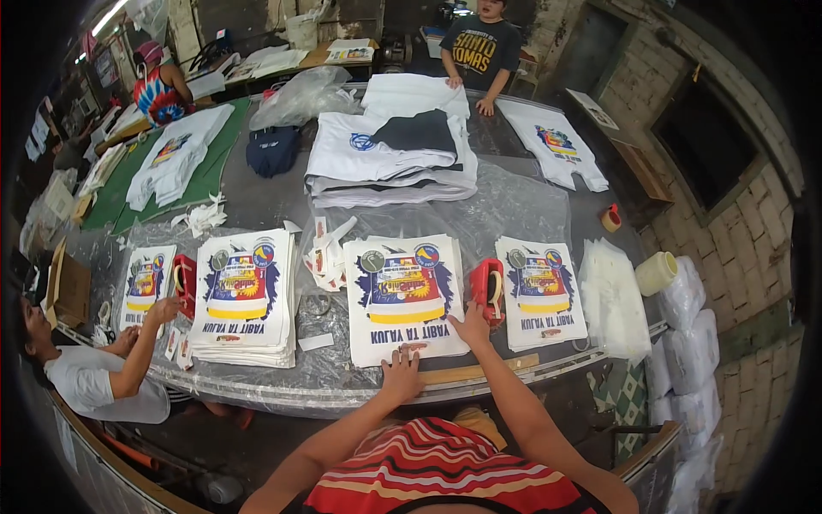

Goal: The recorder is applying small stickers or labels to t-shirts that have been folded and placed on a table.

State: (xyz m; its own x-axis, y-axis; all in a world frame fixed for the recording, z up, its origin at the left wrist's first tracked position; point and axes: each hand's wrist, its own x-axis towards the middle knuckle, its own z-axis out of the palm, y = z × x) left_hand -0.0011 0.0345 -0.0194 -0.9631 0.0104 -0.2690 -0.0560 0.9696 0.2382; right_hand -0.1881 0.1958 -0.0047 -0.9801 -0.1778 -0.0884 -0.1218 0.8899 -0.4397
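Observation:
In front of me lies a stack of white printed sheets, with a colourful pack design and lettering upside down to me. My left hand rests on its near edge, fingers spread. My right hand is at the stack's right side. Its thumb lies towards the sheets, apart from the fingers, which reach the near end of a red tape dispenser holding a tape roll. Any tape at those fingertips is too small to make out. Right of the dispenser is another pile of the same prints.
A wooden strip lies along the table's near edge. Left are label strips and a thicker print stack. A co-worker's hand is by a second red dispenser. Folded white garments are piled beyond; another person stands opposite.

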